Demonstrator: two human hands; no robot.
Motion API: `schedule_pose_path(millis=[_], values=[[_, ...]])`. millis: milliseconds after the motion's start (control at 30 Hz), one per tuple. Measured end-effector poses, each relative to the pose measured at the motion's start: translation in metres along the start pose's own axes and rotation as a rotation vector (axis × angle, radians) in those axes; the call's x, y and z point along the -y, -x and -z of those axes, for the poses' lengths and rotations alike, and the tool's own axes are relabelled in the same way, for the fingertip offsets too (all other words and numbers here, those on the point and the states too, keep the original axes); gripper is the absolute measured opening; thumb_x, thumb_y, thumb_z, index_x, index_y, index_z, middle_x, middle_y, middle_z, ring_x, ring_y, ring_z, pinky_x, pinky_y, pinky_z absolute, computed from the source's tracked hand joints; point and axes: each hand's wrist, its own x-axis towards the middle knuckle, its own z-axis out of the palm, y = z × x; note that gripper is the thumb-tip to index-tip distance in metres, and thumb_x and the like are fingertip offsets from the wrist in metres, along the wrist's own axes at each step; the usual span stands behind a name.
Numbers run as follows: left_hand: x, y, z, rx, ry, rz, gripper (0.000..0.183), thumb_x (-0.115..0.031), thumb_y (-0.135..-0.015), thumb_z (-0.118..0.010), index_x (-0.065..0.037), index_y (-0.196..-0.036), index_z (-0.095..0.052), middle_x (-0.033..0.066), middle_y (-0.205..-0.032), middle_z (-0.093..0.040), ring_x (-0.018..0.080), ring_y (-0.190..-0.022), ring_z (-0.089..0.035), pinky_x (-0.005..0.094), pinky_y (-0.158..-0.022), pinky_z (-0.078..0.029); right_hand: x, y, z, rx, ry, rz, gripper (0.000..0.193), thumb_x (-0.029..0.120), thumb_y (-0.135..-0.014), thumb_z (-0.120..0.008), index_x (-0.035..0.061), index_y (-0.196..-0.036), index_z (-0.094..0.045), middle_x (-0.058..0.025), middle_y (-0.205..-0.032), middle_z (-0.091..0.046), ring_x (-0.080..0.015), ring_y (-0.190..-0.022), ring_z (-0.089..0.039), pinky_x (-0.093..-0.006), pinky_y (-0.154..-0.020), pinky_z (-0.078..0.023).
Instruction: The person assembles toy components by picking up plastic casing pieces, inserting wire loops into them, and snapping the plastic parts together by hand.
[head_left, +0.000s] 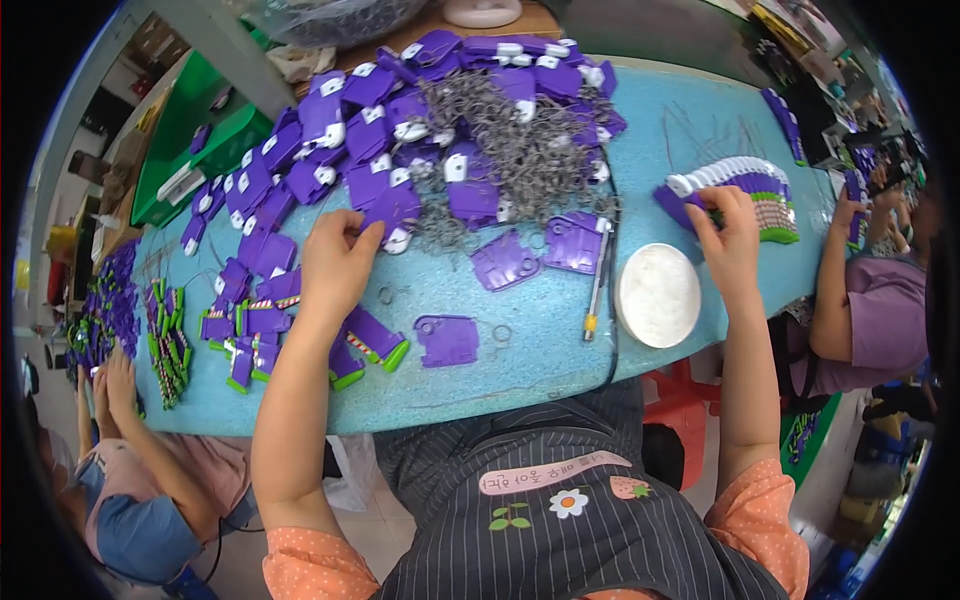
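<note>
I see the left hand at the front of the big heap of purple pieces. Its fingers are bent close together at the edge of one purple piece, but I cannot tell if they hold it. The right hand is at the left end of a neat row of purple, white and green pieces on the table. Its fingers curl there, and I cannot tell if they grip. I think it helps to pinch just one piece, keep clear of the grey wires, and touch the row softly so it does not tip
</note>
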Motion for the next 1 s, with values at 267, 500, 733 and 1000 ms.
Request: schedule_pose_path(millis=[267,500,733,1000], values=[[-0.004,0.006,0.037,0.108,0.587,0.253,0.017,-0.021,-0.084,-0.063,-0.005,-0.090,-0.063,-0.0007,-0.082,-0.061,0.0083,-0.073,-0.054,0.0238,-0.064,-0.040,0.023,0.006,0.024,-0.125,0.093,-0.079,0.025,0.005,-0.074,-0.068,-0.0003,-0.095,-0.055,-0.0098,-0.091,-0.056,-0.0235,-0.083,-0.053,-0.0315,-0.074,-0.041],[-0.070,0.083,0.047,0.414,0.649,-0.276,0.012,-0.005,-0.078,-0.067,-0.002,-0.089,-0.064,0.0069,-0.092,-0.055,0.0171,-0.086,-0.054,0.0290,-0.076,-0.044,0.154,0.032,0.017,0.965,-1.602,-0.576,0.062,0.020,-0.075,-0.069,-0.0028,-0.127,-0.046,-0.0099,-0.116,-0.056,-0.0112,-0.089,-0.053,-0.0252,-0.082,-0.043],[-0.086,0.134,0.036,0.296,0.507,-0.196,0.032,-0.005,-0.081,-0.060,0.002,-0.112,-0.057,0.0108,-0.099,-0.056,0.0179,-0.091,-0.054,0.0284,-0.079,-0.043,0.167,0.072,-0.013,1.181,-1.973,-0.734,0.084,0.026,-0.066,-0.082,-0.0015,-0.132,-0.039,-0.0114,-0.124,-0.051,-0.0184,-0.115,-0.050,-0.0293,-0.100,-0.037],[-0.083,0.195,0.002,0.535,0.719,-0.064,0.048,-0.001,-0.085,-0.053,0.007,-0.129,-0.038,0.0203,-0.093,-0.063,0.0252,-0.077,-0.066,0.0309,-0.068,-0.051,0.184,0.087,0.008,0.709,-0.677,0.026,0.073,0.023,-0.060,-0.083,-0.0040,-0.118,-0.049,-0.0147,-0.101,-0.050,-0.0266,-0.086,-0.055,-0.0339,-0.069,-0.048]])
